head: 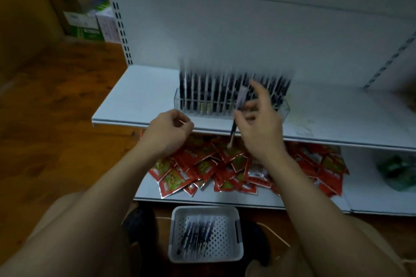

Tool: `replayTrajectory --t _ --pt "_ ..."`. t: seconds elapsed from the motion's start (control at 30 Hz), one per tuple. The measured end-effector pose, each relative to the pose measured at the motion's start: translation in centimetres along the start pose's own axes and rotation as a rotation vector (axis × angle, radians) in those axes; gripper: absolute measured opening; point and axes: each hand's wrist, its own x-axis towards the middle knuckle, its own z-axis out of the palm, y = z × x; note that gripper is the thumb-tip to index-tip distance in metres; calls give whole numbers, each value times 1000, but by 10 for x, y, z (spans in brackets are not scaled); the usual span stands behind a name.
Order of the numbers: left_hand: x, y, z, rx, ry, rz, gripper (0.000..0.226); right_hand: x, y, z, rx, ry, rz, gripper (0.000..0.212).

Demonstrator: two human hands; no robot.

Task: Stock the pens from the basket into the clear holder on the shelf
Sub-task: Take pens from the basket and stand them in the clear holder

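At the shelf (126, 119) front | right hand (258, 123) pinches a pen (233, 128) before the clear holder (180, 102) | left hand (168, 129) curled — empty.

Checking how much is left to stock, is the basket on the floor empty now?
No, several dark pens lie in the white basket.

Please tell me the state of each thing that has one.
clear holder: on the shelf, filled with standing pens.
basket: on the floor, some loose pens inside.
pen: tilted, pinched by right hand.
left hand: fingers curled, holds nothing visible.
red packets: piled on lower shelf.
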Motion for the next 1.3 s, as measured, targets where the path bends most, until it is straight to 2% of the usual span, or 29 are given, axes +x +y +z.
replayTrajectory --t 0.1,0.27,0.4,0.67,0.93,1.13,1.3 --pt "25 -3 -11 -51 133 -26 21 27 -8 -7 20 143 -160 52" --pt "76 -7 -17 -64 306 -123 38 65 -5 0 63 288 -235 52" --pt "103 -17 -15 -82 277 -219 44 83 3 10 48 263 -239 47" --pt "118 -23 -5 -41 199 -177 31 90 12 17 1 295 -218 49" --pt "114 -23 -4 -62 200 -166 31 88 11 16 46 291 -192 48" --pt "111 -23 -2 -28 215 -146 34 77 19 21 -74 133 -195 40" --pt "108 -24 1 -23 234 -143 35 70 28 17 -173 51 -165 50"
